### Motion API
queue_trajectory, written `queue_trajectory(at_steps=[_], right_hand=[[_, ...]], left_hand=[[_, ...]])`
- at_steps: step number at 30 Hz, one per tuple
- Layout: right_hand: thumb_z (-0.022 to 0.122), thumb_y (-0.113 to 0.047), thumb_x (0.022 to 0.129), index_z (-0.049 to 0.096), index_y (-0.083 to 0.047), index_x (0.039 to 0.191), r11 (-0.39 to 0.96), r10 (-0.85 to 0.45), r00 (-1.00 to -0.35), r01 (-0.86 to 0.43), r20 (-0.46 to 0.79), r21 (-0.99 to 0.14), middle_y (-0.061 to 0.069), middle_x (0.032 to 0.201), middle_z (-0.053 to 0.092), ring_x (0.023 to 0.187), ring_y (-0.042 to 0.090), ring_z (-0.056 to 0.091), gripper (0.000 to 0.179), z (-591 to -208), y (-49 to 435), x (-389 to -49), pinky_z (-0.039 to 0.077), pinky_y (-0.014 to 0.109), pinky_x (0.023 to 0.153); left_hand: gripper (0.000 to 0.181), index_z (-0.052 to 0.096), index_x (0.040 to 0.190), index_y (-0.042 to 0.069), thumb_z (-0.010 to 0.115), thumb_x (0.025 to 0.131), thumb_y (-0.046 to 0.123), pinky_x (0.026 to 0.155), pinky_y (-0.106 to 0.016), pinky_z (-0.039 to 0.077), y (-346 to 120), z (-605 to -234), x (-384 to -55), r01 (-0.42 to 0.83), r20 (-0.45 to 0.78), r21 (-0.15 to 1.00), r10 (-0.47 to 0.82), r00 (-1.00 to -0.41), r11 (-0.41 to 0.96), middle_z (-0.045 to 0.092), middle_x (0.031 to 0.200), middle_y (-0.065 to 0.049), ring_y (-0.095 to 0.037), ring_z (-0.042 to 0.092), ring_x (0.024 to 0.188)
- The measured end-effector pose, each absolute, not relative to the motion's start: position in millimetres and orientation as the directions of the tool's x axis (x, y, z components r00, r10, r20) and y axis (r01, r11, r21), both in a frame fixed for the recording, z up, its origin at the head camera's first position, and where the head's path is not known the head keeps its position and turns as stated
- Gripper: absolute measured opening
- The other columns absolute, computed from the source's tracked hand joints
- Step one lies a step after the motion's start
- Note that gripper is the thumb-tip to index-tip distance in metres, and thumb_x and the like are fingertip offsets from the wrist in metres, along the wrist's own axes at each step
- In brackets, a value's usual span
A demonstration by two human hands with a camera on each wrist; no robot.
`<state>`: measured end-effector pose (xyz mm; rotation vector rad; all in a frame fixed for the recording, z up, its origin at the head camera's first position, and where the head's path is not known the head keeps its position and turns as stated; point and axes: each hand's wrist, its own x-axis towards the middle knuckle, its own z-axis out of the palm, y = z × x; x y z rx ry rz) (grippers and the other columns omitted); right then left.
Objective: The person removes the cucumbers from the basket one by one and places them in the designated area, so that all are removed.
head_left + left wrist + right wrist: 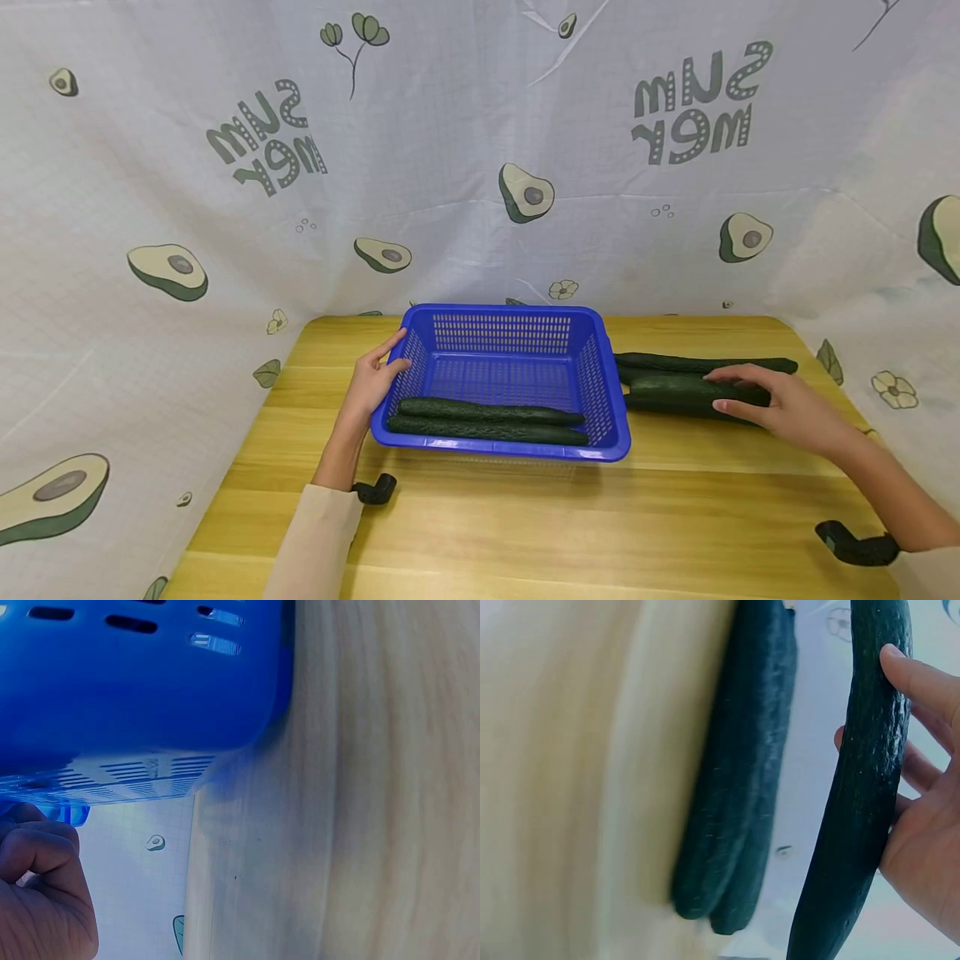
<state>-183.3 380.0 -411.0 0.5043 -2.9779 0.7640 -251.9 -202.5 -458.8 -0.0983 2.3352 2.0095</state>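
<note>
A blue plastic basket (501, 452) with slotted walls stands on the table. My left hand (372, 379) grips its left rim, thumb over the inner side; the left wrist view shows the fingers (41, 859) curled at the rim. Two dark green cucumbers (487, 430) lie side by side along the basket's near side. To the right of the basket, my right hand (787, 407) holds another cucumber (855, 780) between thumb and fingers, raised above the table. Beyond it, two more cucumbers (739, 765) lie side by side on the table.
The wooden table (510, 533) runs back to a pale curtain (465, 167) printed with avocados and lettering. The curtain also hangs along both sides. Black wrist cameras (855, 546) are worn at both wrists.
</note>
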Motion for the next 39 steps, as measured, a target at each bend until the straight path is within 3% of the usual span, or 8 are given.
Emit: queue_trajectory(at_steps=[4,12,20,24,25,31,35,39], right_hand=[[0.078,-0.025,0.093,0.069,-0.02,0.131,0.819,-0.318,-0.941,-0.333,0.114,-0.468,0.014,0.132,0.065,0.101,-0.012,0.052,0.04,-423.9,381.9,-180.6,0.052,0.023,0.074],[0.08,-0.026,0.09,0.07,-0.022,0.128,0.812,-0.33,-0.935,-0.352,0.13,-0.465,0.013,0.129,0.069,0.11,-0.027,0.035,0.039,-446.8,380.0,-178.1,0.052,0.025,0.081],[0.079,-0.024,0.091,0.071,-0.021,0.126,0.803,-0.353,-0.923,-0.383,0.154,-0.457,0.01,0.126,0.07,0.114,-0.002,0.056,0.036,-460.2,374.1,-180.2,0.054,0.034,0.087],[0.081,-0.021,0.088,0.073,-0.021,0.123,0.792,-0.378,-0.901,-0.433,0.212,-0.429,0.004,0.12,0.071,0.11,-0.004,0.055,0.035,-466.0,372.6,-181.8,0.052,0.024,0.085],[0.082,-0.021,0.087,0.073,-0.022,0.121,0.794,-0.378,-0.898,-0.44,0.226,-0.42,0.002,0.118,0.072,0.11,-0.01,0.051,0.035,-467.5,372.2,-182.2,0.049,0.019,0.084],[0.084,-0.021,0.085,0.074,-0.022,0.119,0.789,-0.393,-0.884,-0.465,0.253,-0.401,0.0,0.116,0.072,0.11,-0.016,0.046,0.036,-471.3,370.9,-182.9,0.047,0.013,0.084],[0.085,-0.019,0.084,0.074,-0.022,0.118,0.797,-0.409,-0.873,-0.483,0.265,-0.363,0.0,0.115,0.071,0.106,0.007,0.061,0.036,-472.3,370.0,-183.2,0.052,0.019,0.083],[0.085,-0.018,0.085,0.073,-0.02,0.118,0.808,-0.416,-0.87,-0.487,0.264,-0.332,0.002,0.117,0.069,0.105,0.031,0.063,0.035,-472.6,368.9,-181.7,0.057,0.032,0.081]], left_hand=[[0.057,0.053,0.151,0.038,0.065,0.099,0.018,0.07,-0.035,0.065,-203.2,-458.0,-252.3,-0.093,-0.092,0.985,-0.012,-0.996,0.147,0.07,0.123,-0.029,-0.035,0.077,0.09],[0.058,0.05,0.153,0.035,0.065,0.1,0.017,0.071,-0.039,0.065,-202.2,-453.5,-251.1,-0.117,-0.118,0.985,0.0,-0.993,0.13,0.069,0.124,-0.03,-0.038,0.076,0.093],[0.057,0.052,0.151,0.037,0.065,0.099,0.018,0.067,-0.034,0.064,-203.0,-456.2,-253.3,-0.091,-0.089,0.984,-0.019,-0.996,0.152,0.072,0.119,-0.028,-0.029,0.077,0.083],[0.056,0.052,0.151,0.037,0.065,0.1,0.019,0.069,-0.036,0.065,-202.9,-457.5,-253.0,-0.096,-0.095,0.984,-0.011,-0.995,0.149,0.071,0.123,-0.029,-0.033,0.077,0.088],[0.056,0.052,0.151,0.037,0.065,0.1,0.019,0.069,-0.036,0.065,-202.9,-457.7,-252.8,-0.096,-0.096,0.984,-0.01,-0.995,0.148,0.071,0.123,-0.029,-0.033,0.077,0.088],[0.056,0.052,0.151,0.037,0.065,0.1,0.018,0.067,-0.035,0.065,-202.1,-457.3,-251.6,-0.091,-0.091,0.986,-0.012,-0.996,0.14,0.072,0.119,-0.03,-0.033,0.077,0.086],[0.056,0.052,0.151,0.037,0.065,0.1,0.017,0.066,-0.035,0.064,-202.5,-456.1,-250.9,-0.092,-0.09,0.986,-0.017,-0.996,0.136,0.072,0.117,-0.03,-0.035,0.077,0.086],[0.057,0.052,0.152,0.036,0.064,0.1,0.017,0.066,-0.034,0.064,-202.7,-455.7,-250.3,-0.092,-0.091,0.986,-0.015,-0.996,0.14,0.072,0.115,-0.031,-0.032,0.077,0.083]])
